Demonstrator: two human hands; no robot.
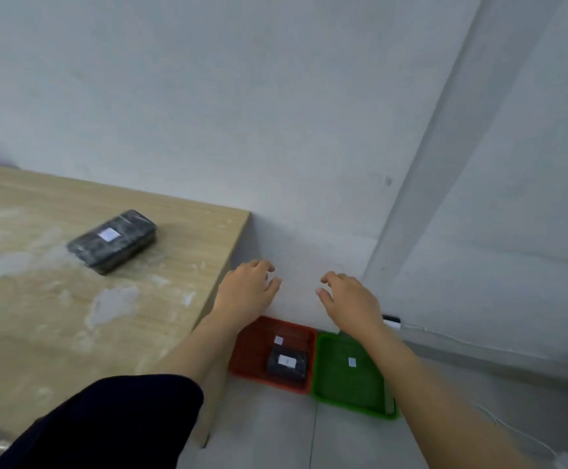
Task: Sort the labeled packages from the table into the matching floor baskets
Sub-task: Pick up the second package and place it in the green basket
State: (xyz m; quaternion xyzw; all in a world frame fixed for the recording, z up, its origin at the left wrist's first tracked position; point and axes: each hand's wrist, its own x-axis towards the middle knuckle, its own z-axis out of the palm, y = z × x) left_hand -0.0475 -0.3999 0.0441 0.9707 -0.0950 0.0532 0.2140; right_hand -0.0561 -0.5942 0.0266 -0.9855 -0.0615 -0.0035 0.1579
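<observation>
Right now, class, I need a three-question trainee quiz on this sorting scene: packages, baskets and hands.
1. True or false: the green basket holds a package.
2. Which basket holds the black package? A red, B green, C neither.
3. Fill in: the wrapped package not yet sorted lies on the ____.

Key:
1. False; only a small white label shows inside it.
2. A, the red basket.
3. Table. The left hand and right hand are both open and hold nothing.
</observation>
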